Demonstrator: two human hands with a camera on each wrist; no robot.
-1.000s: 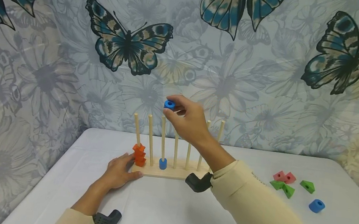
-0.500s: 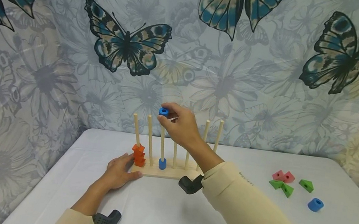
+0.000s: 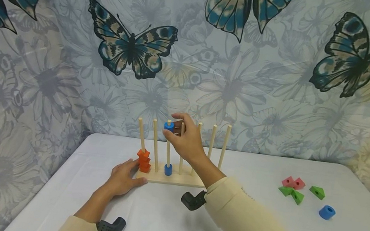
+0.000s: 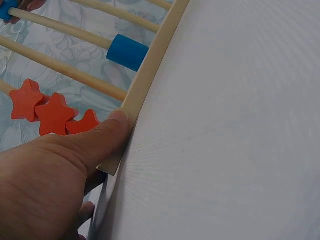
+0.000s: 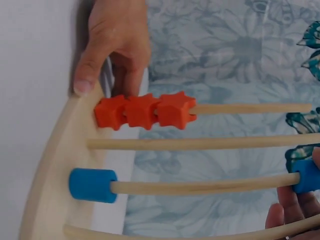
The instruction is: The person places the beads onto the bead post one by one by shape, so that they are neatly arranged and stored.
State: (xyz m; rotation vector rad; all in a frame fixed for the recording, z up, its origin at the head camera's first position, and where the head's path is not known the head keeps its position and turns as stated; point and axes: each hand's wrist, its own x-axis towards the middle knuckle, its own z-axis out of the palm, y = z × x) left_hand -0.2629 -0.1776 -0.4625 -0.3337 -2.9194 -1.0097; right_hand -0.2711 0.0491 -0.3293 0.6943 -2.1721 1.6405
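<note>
Seven pegs (image 3: 155,145) stand on the base (image 3: 176,179). The right hand (image 3: 185,141) pinches the blue bead (image 3: 169,126) near the top of the third peg from the left (the peg tip projects through its bore). A lower bead (image 3: 168,170) sits at that peg's foot. The left hand (image 3: 121,177) grips the base's left end, beside three orange stars (image 3: 144,161). On the counter (image 3: 156,222), right: one loose bead (image 3: 327,214), three green blocks (image 3: 317,192), two pink blocks (image 3: 299,183).

butterfly-and-flower backdrop (image 3: 231,86) behind a white-covered table (image 3: 156,218)
</note>
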